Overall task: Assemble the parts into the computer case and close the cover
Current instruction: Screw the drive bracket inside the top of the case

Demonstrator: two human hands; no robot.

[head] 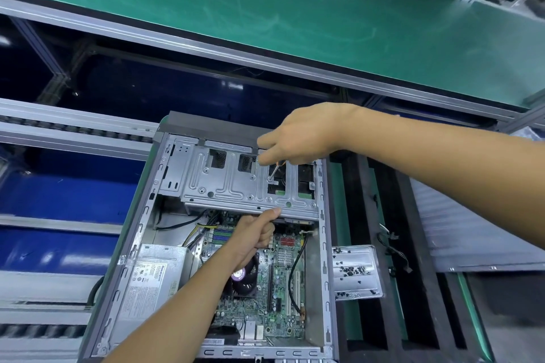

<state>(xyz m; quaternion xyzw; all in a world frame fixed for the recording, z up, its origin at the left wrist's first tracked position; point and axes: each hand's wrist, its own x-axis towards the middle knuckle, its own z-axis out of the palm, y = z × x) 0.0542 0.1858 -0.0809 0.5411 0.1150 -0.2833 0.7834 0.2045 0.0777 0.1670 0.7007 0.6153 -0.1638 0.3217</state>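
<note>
An open grey computer case (138, 233) lies on its side. Inside it are a green motherboard (283, 277), a silver power supply (153, 277) and a metal drive cage (233, 183) at the far end. My right hand (298, 135) grips a small screwdriver (273, 171) whose tip stands on a screw on the cage. My left hand (253, 236) holds the cage's front edge, with its thumb on top and its fingers curled beneath. A CPU fan (244, 280) sits partly hidden under my left wrist.
A silver metal tray (356, 256) scattered with several small black screws sits right of the case on black foam strips (413, 289). Loose cables (392, 244) lie beyond it. A green conveyor belt (265, 3) runs across the top, with aluminium rails on the left.
</note>
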